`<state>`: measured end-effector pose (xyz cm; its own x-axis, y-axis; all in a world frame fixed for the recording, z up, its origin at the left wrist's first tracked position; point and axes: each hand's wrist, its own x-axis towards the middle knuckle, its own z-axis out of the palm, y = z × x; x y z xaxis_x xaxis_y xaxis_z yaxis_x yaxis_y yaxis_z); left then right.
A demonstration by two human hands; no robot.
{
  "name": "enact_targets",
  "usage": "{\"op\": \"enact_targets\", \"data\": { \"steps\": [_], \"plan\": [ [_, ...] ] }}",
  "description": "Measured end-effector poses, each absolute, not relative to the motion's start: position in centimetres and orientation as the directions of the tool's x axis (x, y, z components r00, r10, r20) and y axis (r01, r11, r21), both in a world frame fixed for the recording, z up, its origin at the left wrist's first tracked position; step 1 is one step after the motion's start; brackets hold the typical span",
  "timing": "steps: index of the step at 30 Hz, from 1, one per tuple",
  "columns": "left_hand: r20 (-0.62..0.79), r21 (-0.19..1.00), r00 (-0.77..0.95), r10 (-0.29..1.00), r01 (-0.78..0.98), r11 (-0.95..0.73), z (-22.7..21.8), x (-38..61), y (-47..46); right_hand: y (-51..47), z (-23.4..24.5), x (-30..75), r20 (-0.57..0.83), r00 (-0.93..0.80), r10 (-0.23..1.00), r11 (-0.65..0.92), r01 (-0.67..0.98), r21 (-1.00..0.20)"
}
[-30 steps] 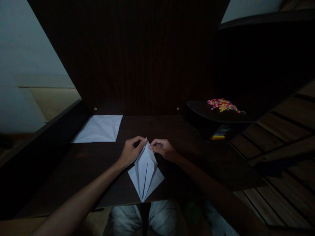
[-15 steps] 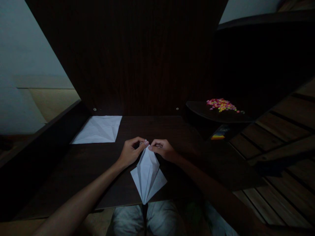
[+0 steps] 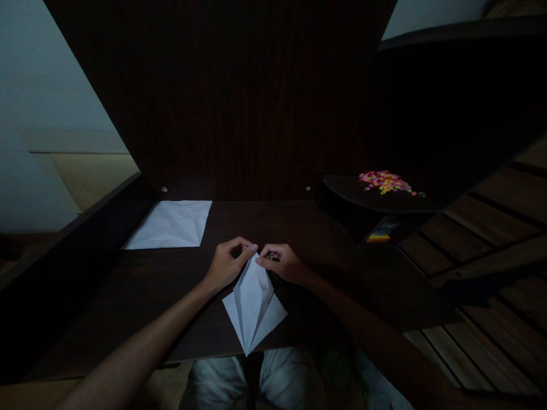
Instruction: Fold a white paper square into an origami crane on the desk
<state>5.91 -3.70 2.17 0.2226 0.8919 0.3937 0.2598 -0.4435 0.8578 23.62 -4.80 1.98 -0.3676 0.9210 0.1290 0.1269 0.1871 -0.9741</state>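
A white sheet of paper, folded into a pointed kite shape with two side flaps, lies on the dark desk in front of me. Its narrow lower tip points toward my lap at the desk's near edge. My left hand pinches the far tip between thumb and fingers. Close beside it, my right hand has its fingers curled and its thumb on the right edge near the same tip. The underside of the paper is hidden.
A creased white sheet lies at the desk's back left. Several small colourful pieces are heaped on a rounded corner shelf at the right. A dark panel rises behind the desk, and a low side board borders the left.
The front flap of the folded paper now lies smoother, its central slit no longer showing. The paper's lower end has shifted slightly left. My right hand has moved a little down along the tip.
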Motion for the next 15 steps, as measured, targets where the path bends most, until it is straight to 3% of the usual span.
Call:
{"op": "enact_targets", "data": {
  "steps": [15],
  "plan": [
    [0.386,0.860,0.231,0.893,0.260,-0.439,2.47,5.84,-3.70,-4.74,2.12,23.61,0.104,-0.376,0.921,0.146,0.086,-0.986]
  ]
}}
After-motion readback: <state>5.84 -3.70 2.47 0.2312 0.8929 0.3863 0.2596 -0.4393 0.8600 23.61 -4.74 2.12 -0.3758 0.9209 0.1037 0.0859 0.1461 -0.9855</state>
